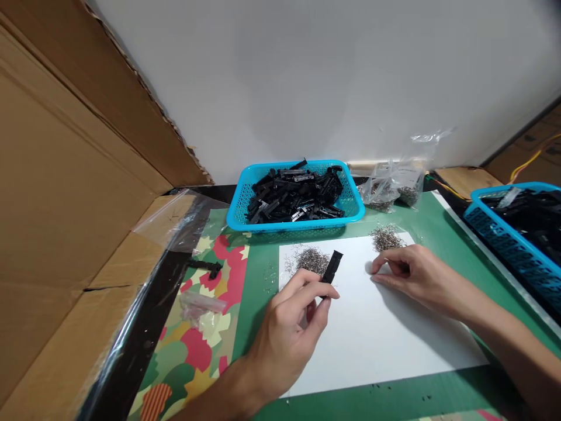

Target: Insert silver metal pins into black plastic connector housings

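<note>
While black part [333, 267] in left hand [295, 327], bag print [407, 171] illegible

Glossy plastic basket [296, 225], shiny metal springs [312, 261], smooth matt paper [350, 351], rough-edged cardboard [65, 146]

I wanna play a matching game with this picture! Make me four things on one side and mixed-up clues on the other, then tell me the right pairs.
Things:
1. Left hand
2. Blue middle basket
3. White sheet
4. Clear bags

Clues:
A. Lying flat on the green surface
B. Small metal bits show inside
C. Holding a single black piece
D. Filled with a jumbled heap of black parts

Right pairs: 1-C, 2-D, 3-A, 4-B
</note>
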`<state>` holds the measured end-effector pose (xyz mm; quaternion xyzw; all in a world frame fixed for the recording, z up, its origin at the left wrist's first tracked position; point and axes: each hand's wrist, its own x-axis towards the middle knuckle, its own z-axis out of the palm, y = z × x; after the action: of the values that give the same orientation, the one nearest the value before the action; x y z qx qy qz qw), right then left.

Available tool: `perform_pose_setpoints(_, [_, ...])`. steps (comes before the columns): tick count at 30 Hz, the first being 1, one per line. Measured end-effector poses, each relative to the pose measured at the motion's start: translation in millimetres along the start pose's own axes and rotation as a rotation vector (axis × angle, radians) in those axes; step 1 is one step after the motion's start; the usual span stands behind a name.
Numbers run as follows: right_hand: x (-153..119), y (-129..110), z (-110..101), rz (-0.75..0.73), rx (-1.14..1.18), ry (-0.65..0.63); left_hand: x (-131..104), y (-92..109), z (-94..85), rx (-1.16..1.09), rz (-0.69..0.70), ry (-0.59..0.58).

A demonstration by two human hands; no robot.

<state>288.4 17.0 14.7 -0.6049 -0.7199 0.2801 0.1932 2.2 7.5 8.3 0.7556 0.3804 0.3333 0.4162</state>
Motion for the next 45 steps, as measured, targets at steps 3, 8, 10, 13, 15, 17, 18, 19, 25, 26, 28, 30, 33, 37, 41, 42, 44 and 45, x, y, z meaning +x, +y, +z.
perform_pose_setpoints(3, [0,-2,1,-0.005,0.025,-0.040,1,0,0.9,-0.005,-0.006,-0.011])
perform_pose_setpoints(8, [-1,-6,-2,0.051,0.054,-0.068,-1,0,1.1,-0.007,-0.005,-0.020])
perform_pose_setpoints(10, [0,-8,-1,0.069,0.057,-0.034,-1,0,0.9,-0.007,-0.002,-0.020])
perform_pose_setpoints(13, [1,-11,4,0.098,0.051,0.013,-1,0,0.9,-0.002,-0.017,-0.030])
perform_pose_setpoints(15, [2,-14,9,0.127,0.046,0.024,-1,0,0.9,-0.001,-0.027,-0.037])
perform_pose_setpoints(17, [4,-16,14,0.146,0.041,0.018,-1,0,0.9,-0.002,-0.029,-0.042])
perform_pose_setpoints(18, [4,-18,15,0.147,0.041,0.009,-1,0,0.9,-0.001,-0.027,-0.044])
perform_pose_setpoints(19, [4,-19,16,0.143,0.043,-0.007,-1,0,0.8,0.000,-0.026,-0.047])
perform_pose_setpoints(25, [-1,-30,16,0.060,0.183,-0.135,-2,0,-0.7,0.050,-0.028,-0.087])
perform_pose_setpoints(26, [-3,-32,16,0.032,0.228,-0.149,-2,1,-1.0,0.065,-0.030,-0.097])
perform_pose_setpoints(28, [-7,-38,19,-0.033,0.324,-0.164,-2,3,-1.6,0.093,-0.031,-0.119])
perform_pose_setpoints(30, [-10,-42,23,-0.100,0.407,-0.162,-2,5,-2.2,0.116,-0.026,-0.144])
perform_pose_setpoints(33, [-13,-44,30,-0.194,0.448,-0.120,-3,7,-2.9,0.125,-0.019,-0.166])
perform_pose_setpoints(37, [-14,-43,39,-0.294,0.406,-0.042,-1,7,-3.8,0.055,-0.058,-0.172])
perform_pose_setpoints(41, [-14,-44,48,-0.431,0.341,0.157,2,8,-6.0,-0.089,-0.122,-0.171])
perform_pose_setpoints(42, [-14,-45,49,-0.458,0.323,0.220,2,8,-6.8,-0.124,-0.133,-0.169])
perform_pose_setpoints(44, [-14,-45,52,-0.497,0.291,0.325,2,8,-8.3,-0.169,-0.147,-0.167])
perform_pose_setpoints(45, [-15,-46,53,-0.515,0.275,0.359,2,9,-8.8,-0.181,-0.148,-0.169])
